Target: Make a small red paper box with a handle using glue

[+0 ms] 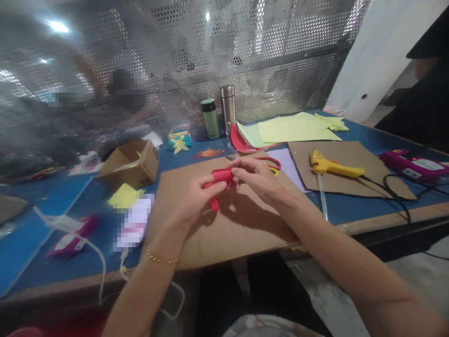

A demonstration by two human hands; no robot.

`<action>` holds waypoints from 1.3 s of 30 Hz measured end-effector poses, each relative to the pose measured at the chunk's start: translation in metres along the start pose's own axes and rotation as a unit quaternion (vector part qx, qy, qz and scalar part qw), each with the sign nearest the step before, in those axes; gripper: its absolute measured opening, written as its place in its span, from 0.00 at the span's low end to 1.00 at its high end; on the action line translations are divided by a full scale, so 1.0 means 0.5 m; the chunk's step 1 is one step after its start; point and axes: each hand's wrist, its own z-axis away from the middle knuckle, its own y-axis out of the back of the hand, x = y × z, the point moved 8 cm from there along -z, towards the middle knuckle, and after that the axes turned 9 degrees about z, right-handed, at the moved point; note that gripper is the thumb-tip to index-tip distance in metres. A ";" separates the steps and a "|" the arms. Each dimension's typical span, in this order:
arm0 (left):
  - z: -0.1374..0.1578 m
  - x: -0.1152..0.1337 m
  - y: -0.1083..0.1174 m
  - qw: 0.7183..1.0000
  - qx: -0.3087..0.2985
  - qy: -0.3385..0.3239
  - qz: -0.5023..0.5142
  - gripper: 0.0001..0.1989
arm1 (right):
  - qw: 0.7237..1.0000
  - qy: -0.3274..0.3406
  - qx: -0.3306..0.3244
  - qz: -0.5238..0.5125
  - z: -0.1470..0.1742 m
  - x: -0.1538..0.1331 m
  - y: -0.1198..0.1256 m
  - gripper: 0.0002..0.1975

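A folded piece of thin red sheet (221, 176), perhaps craft foam, is held up above a cardboard mat (196, 238). My left hand (200, 193) pinches it from the left, thumb in front; a narrow red end hangs down below the fingers. On the other side my right hand (254, 175) has its thumb and fingertips closed on the upper right edge of the same piece. Behind the right hand lies a pair of scissors (275, 162) with red and yellow handles, partly hidden by that hand.
A yellow glue gun (336, 168) rests on another cardboard piece (372, 185), its cord running right. At the back stand a green tumbler (210, 121) and a steel flask (228, 105), beside yellow sheets (298, 128). An open cardboard box (145, 166) sits left. A person (417, 103) is at right.
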 end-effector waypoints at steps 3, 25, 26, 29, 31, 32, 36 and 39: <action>-0.001 -0.001 0.005 1.000 0.012 0.008 -0.005 0.15 | 1.000 0.004 -0.004 -0.004 0.000 -0.002 -0.002 0.08; -0.002 0.033 0.015 0.996 0.022 -0.040 0.073 0.24 | 0.997 0.021 -0.072 0.000 -0.005 0.011 -0.008 0.13; -0.003 0.040 0.020 0.994 0.036 -0.061 0.080 0.25 | 0.997 0.019 -0.076 -0.002 -0.006 0.014 -0.007 0.13; -0.001 0.051 0.030 0.989 0.053 -0.091 0.105 0.30 | 0.996 0.016 -0.086 -0.021 -0.011 0.020 -0.003 0.15; -0.001 0.049 0.026 0.991 0.033 -0.067 0.115 0.33 | 0.995 0.018 -0.088 -0.037 -0.014 0.021 0.001 0.17; -0.001 0.046 0.024 0.991 0.021 -0.050 0.119 0.33 | 0.995 0.018 -0.088 -0.042 -0.015 0.021 0.003 0.17; 0.003 0.046 0.028 0.990 0.020 -0.031 0.139 0.23 | 0.995 0.020 -0.088 -0.052 -0.018 0.021 0.004 0.19; 0.004 0.045 0.038 0.992 0.050 -0.041 0.112 0.14 | 0.994 0.015 -0.092 -0.052 -0.018 0.025 -0.002 0.20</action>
